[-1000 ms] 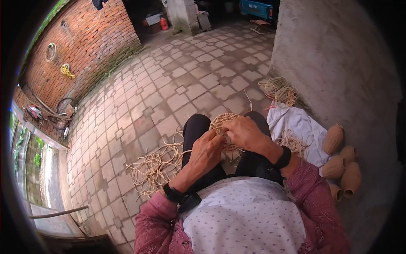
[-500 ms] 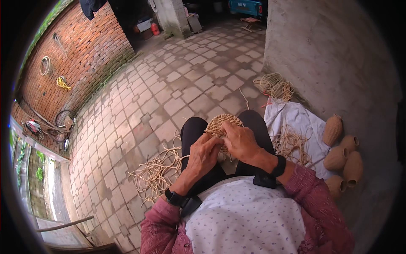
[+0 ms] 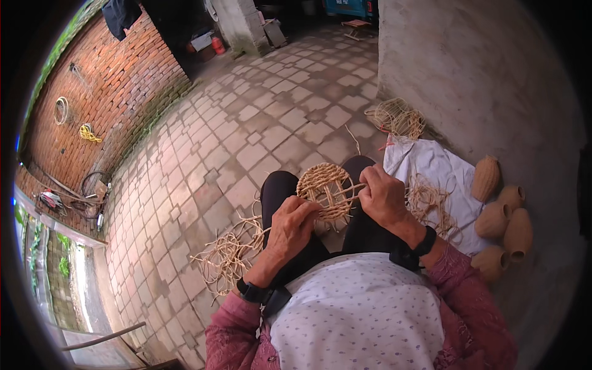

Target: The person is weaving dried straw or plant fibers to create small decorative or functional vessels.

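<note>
Right hand [image 3: 383, 196] moved rightward off the woven disc [image 3: 317, 179], pinching a strand [image 3: 353, 188] | left hand [image 3: 290, 225] gripped the disc's near-left rim | disc hung between the inner edges of the knees [image 3: 275, 185] | open lattice came uncovered, suggesting the strand was drawn through; exact path unclear

red-brick wall [image 3: 117, 92] left; grey plastered wall [image 3: 462, 80] right; paved floor [image 3: 203, 142] between; pillar [image 3: 242, 28] beside dark recess [image 3: 176, 28].
</note>
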Demonstrator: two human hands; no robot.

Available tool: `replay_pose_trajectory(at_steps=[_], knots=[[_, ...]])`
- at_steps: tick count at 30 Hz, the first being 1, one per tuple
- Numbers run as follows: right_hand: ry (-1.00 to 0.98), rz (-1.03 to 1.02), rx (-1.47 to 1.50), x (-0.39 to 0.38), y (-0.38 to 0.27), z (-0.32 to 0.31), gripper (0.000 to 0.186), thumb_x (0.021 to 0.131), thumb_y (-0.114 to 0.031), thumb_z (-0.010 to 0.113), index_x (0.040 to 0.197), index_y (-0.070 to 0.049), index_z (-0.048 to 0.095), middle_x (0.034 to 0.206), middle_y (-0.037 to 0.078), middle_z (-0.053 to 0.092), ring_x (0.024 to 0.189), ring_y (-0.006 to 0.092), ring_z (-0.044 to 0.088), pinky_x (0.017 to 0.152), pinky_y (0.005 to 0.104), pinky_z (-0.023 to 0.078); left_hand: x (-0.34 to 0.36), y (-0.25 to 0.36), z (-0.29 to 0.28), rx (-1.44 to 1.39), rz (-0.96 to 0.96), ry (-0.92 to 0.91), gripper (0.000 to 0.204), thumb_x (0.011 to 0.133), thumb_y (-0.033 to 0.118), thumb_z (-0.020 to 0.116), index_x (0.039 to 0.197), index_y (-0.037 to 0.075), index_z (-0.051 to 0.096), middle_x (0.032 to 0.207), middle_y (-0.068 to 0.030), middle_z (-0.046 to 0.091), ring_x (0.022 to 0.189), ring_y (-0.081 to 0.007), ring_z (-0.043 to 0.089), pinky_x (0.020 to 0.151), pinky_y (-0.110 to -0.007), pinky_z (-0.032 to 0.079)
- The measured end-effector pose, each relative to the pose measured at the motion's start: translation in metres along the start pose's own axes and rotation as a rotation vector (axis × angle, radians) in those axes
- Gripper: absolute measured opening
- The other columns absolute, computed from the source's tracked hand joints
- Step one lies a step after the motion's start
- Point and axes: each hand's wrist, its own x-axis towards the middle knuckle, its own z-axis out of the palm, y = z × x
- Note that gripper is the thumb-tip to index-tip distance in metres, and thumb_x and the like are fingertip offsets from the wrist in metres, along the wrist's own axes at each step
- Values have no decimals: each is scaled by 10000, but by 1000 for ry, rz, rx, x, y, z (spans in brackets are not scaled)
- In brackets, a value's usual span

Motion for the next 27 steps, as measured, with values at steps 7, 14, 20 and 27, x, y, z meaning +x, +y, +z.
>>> replay_pose_trajectory(at_steps=[7, 14, 20, 27], knots=[[-36, 154, 212, 2, 4, -19, 136, 728, 37, 622, 827, -30, 558, 793, 98, 583, 656, 263, 625, 586, 361, 509, 23, 15, -7, -106, -119, -35, 202, 858, 2, 669, 1053, 54, 667, 853, -102, 613, 753, -232, 632, 658, -329, 500], [-114, 228, 773, 18, -12, -22, 89, 820, 35, 622, 905, 13, 603, 779, 45, 630, 699, 92, 602, 645, 263, 497, 49, 21, 12, -541, -322, -314, 276, 1001, 264, 565, 1145, 29, 583, 879, -86, 647, 715, -146, 591, 657, -295, 494], [-124, -22, 572, 11, -7, 8, 117, 808, -6, 676, 901, -23, 607, 827, 92, 605, 709, 248, 635, 649, 353, 509, 53, 21, 1, -246, -438, -252, 147, 918, 153, 650, 958, 12, 643, 811, -120, 672, 715, -190, 669, 639, -321, 514], [-134, 171, 585, -6, 3, -12, 93, 822, -49, 707, 885, -12, 649, 817, 112, 615, 718, 271, 653, 640, 359, 510, 60, 20, 12, 39, 1, -237, 65, 827, 48, 642, 889, 54, 659, 829, -113, 651, 763, -355, 661, 654, -423, 513]])
